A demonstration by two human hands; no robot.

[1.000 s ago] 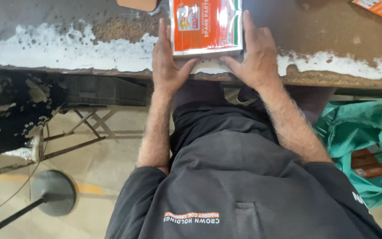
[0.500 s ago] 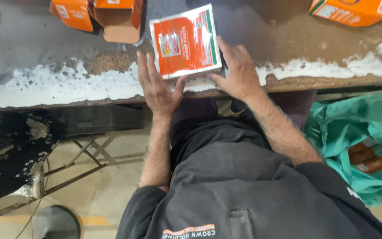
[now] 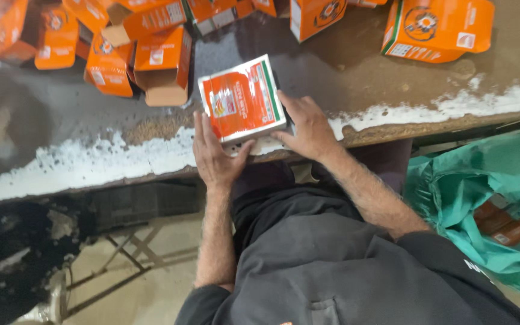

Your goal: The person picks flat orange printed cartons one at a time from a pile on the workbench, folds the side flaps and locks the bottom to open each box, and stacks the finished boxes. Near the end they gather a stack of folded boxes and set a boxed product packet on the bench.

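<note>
Currently lying flat at the near edge of a worn, white-flaked workbench (image 3: 392, 96): one orange-and-white packet (image 3: 243, 99), long axis running from 5 toward 11 o'clock. Left hand (image 3: 215, 153) and right hand (image 3: 308, 127) are gripping its sides. Open orange cartons (image 3: 151, 60) are lying at 10 to 2 o'clock; a green bag (image 3: 482, 198) is sitting at 4 o'clock.
</note>
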